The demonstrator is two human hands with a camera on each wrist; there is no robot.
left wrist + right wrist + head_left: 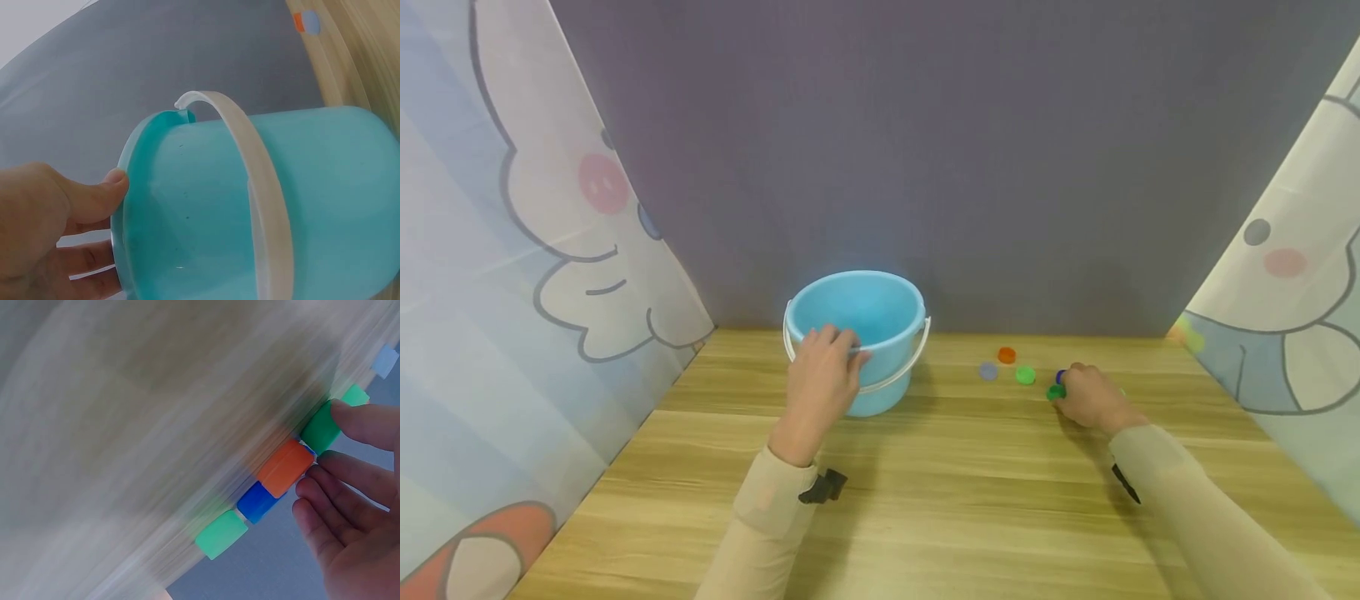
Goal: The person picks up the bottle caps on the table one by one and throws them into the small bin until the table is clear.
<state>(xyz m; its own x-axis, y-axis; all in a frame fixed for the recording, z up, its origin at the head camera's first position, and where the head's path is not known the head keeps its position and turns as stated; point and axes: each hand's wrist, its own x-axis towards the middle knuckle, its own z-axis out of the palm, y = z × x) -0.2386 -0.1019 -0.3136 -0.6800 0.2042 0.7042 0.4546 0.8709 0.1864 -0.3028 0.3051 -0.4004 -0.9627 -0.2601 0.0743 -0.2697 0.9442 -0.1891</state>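
Observation:
My left hand (822,375) grips the near rim of a light blue bucket (874,403). In the left wrist view the thumb presses the outside of the rim and the other fingers reach over to the inner side. A white handle (270,206) hangs down against the bucket's wall. On the right, my right hand (1092,398) pinches a dark green bottle cap (320,429) between thumb and index finger, at the tabletop. Its other fingers curl loosely beside an orange cap (286,469) and a blue cap (258,502). A light green cap (222,534) lies beyond those.
Between bucket and right hand lie another orange cap (1007,355), a pale purple cap (988,372) and a light green cap (1026,376). The wooden table (940,500) meets a dark grey panel (955,167) behind. Cartoon-printed curtains (512,350) flank both sides.

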